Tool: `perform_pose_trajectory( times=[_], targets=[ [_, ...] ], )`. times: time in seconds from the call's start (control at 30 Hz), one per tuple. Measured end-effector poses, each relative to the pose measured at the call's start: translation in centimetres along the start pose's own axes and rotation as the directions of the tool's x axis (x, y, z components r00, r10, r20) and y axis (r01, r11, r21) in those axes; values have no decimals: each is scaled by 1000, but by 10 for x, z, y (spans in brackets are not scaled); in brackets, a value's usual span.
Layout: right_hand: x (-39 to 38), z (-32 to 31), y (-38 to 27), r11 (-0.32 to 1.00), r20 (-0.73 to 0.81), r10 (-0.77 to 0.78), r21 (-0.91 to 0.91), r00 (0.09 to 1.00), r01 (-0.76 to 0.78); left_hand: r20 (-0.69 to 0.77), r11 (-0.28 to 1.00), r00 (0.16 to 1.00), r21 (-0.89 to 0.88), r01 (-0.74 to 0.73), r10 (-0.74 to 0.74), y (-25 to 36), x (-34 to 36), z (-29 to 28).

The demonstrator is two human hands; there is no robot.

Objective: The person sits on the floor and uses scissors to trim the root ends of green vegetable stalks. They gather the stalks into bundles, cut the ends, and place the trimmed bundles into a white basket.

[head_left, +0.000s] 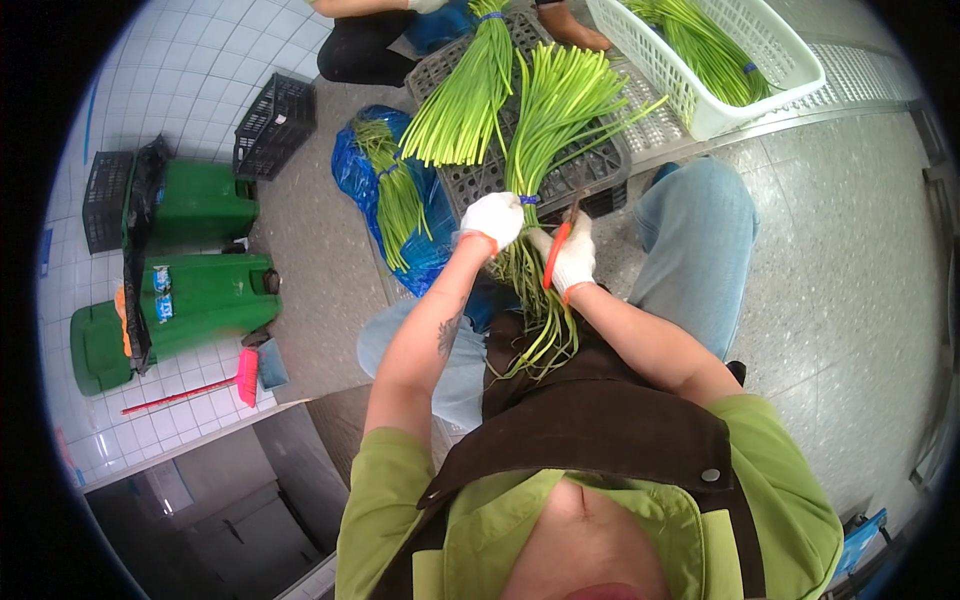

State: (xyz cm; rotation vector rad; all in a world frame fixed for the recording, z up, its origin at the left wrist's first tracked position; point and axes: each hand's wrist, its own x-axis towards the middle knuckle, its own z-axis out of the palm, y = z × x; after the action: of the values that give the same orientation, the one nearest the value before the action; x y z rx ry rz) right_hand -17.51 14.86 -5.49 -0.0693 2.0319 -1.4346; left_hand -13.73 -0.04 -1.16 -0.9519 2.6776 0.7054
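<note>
1. far left on my feed, a tied bagged bunch point(396, 200) of thin green stalks lies with a blue bag point(350, 180), beside the left edge of the black crate point(470, 187). it looks limp; i'd support its middle.
2. on the crate, a second bunch point(462, 110) spreads its loose ends over the left edge, its tie toward the far edge. i'd take it by that tie, since the fan would splay.
3. the gloved left hand point(493, 220) has its fingers clenched around the stalks right by the blue band point(529, 200), which i judge the surest hold.
4. the held bunch point(555, 115) rests its green length on the crate, crosses the near edge, and dangles its stringy ends over the brown apron point(590, 425). i expect it light, springy, easily bruised, maybe slick if damp, so firm but not crushing.
5. the gloved right hand point(573, 255) grasps orange-handled scissors point(552, 258), beside the stringy ends; whether its fingertips also touch stalks i can't tell.
6. past the right edge, a white basket point(708, 120) holds another bunch point(705, 50); i'd reach for its tie too.
</note>
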Motion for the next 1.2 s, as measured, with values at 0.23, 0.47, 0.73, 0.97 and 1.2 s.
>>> perform_pose_trajectory(
  times=[0.23, 0.47, 0.73, 0.97, 1.2],
  targets=[
    [-7, 5, 1, 994, 233, 30, 97, 972, -53, -66, 473, 950, -877, 90, -304, -19, 1, 58],
    [12, -14, -19, 826, 344, 92, 497, 935, -264, -41, 38, 887, -999, -26, -459, 0, -19, 70],
    [51, 14, 15, 969, 82, 84, 227, 993, -101, -521, 842, 825, -528, -111, -218, 0, -52, 102],
    [41, 20, 24, 995, 50, 27, 97, 998, -32, -588, 905, 802, -391, -171, -102, 12, -82, 84],
    [39, 21, 22, 998, 60, 3, 58, 998, -6, -643, 947, 764, -276, -163, -55, 11, -86, 91]
  ],
)
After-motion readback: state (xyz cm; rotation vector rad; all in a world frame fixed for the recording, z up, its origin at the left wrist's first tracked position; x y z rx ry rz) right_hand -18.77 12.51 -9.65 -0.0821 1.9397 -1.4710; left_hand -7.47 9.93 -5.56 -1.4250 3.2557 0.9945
